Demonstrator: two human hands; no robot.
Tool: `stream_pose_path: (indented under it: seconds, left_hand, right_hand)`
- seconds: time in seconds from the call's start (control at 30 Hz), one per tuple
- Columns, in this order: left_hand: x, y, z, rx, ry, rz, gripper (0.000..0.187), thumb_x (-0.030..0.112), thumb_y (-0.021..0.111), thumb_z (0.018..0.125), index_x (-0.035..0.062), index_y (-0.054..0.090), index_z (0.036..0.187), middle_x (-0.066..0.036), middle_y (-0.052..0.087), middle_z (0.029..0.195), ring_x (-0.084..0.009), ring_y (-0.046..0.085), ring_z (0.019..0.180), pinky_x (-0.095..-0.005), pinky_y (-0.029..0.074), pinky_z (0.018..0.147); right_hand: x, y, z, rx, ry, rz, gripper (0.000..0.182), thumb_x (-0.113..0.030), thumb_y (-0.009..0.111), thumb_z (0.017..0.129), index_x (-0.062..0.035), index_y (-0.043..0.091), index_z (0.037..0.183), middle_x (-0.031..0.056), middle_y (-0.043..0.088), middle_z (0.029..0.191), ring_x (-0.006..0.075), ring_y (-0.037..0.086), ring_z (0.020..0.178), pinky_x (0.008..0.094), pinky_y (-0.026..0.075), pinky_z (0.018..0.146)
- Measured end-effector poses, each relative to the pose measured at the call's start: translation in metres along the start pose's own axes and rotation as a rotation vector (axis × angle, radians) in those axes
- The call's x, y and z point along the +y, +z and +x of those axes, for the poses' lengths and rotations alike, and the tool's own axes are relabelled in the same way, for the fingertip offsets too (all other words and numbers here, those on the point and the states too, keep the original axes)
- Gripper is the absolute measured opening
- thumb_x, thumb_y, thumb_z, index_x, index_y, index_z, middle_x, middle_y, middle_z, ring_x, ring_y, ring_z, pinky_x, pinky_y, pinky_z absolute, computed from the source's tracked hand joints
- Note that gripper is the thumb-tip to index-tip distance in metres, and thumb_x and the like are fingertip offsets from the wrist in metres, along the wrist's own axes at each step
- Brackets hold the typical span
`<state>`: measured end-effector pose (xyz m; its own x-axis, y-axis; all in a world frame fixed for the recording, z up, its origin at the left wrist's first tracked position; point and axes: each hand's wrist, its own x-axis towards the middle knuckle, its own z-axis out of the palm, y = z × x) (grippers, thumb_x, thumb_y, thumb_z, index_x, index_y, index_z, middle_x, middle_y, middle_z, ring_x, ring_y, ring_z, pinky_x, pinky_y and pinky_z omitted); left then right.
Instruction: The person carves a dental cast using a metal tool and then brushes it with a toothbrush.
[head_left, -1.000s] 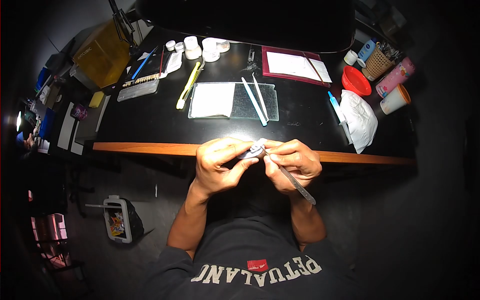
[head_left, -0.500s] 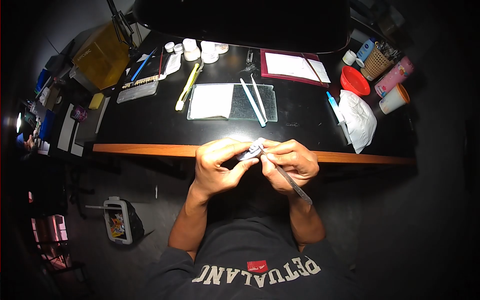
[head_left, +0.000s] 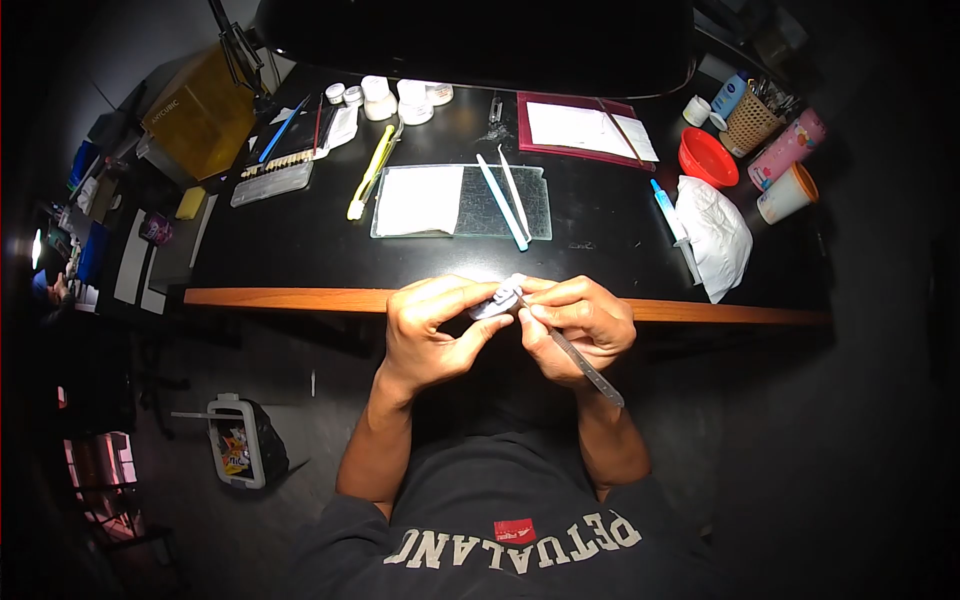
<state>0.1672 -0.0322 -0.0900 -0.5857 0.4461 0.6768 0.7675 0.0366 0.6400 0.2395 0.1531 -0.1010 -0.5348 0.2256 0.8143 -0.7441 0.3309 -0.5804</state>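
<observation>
Grey tool [head_left: 592, 375], one, two hands [head_left: 430, 322] [head_left: 585, 322], seemingly one whitish piece [head_left: 494, 304]

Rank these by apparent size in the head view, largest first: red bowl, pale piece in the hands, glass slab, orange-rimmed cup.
1. Glass slab
2. Red bowl and orange-rimmed cup: too alike to rank
3. Pale piece, judged by its visible part

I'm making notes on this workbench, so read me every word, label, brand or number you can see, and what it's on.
"ANYCUBIC": yellow box.
"PETUALAN", upside down: shirt; its last letter is partly hidden.
Too small or blurred to read: the shirt's red tag, blue bottle, wrappers in the bin, and the marked tool in the right hand.
</observation>
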Motion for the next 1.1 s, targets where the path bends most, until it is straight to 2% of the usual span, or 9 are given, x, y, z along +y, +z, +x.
stream_pose_path:
  seconds: [0.23,0.43,0.63,1.03,1.1]
  left_hand:
    - [-0.0003,-0.0011,0.0011,-0.007,0.021,0.002,0.033,0.001,0.094,0.075,-0.0044,0.082,0.105,-0.014,0.079,0.088,-0.0205,0.077,0.076,-0.0291,0.059,0.070]
    - [-0.0003,-0.0058,-0.0003,-0.074,-0.067,-0.043,0.031,-0.003,0.084,0.086,-0.0049,0.080,0.117,-0.013,0.077,0.095,-0.0183,0.074,0.080,-0.0281,0.058,0.070]
    - [-0.0027,-0.0085,-0.0001,-0.108,-0.084,-0.055,0.028,-0.004,0.078,0.092,-0.0061,0.077,0.120,-0.015,0.074,0.103,-0.0200,0.075,0.087,-0.0282,0.061,0.071]
    - [-0.0057,-0.0088,-0.0003,-0.108,-0.049,-0.031,0.024,-0.007,0.075,0.092,-0.0079,0.076,0.116,-0.017,0.074,0.106,-0.0222,0.075,0.091,-0.0294,0.064,0.073]
    - [-0.0043,-0.0069,-0.0011,-0.078,-0.084,-0.042,0.027,-0.003,0.078,0.088,-0.0043,0.078,0.115,-0.014,0.075,0.101,-0.0267,0.074,0.087,-0.0346,0.060,0.075]
  right_hand:
    - [-0.0014,0.0006,0.0008,0.013,0.015,0.018,0.015,0.010,0.083,0.080,0.0002,0.076,0.089,0.0155,0.077,0.088,0.0284,0.083,0.089,0.0336,0.067,0.075]
    - [0.0004,-0.0017,-0.0005,0.001,0.019,0.028,0.014,0.011,0.082,0.081,0.0012,0.075,0.090,0.0167,0.077,0.089,0.0270,0.082,0.087,0.0331,0.066,0.074]
    - [0.0000,-0.0012,0.0008,-0.011,0.008,0.012,0.016,0.012,0.082,0.082,0.0013,0.077,0.093,0.0164,0.077,0.090,0.0255,0.081,0.085,0.0323,0.066,0.073]
    - [0.0006,-0.0010,-0.0004,-0.023,0.031,-0.005,0.017,0.013,0.083,0.079,0.0015,0.079,0.092,0.0151,0.078,0.090,0.0242,0.081,0.086,0.0309,0.065,0.072]
    - [0.0013,-0.0015,0.0011,-0.035,0.012,-0.021,0.017,0.012,0.083,0.079,0.0014,0.079,0.092,0.0151,0.078,0.090,0.0250,0.082,0.086,0.0310,0.065,0.072]
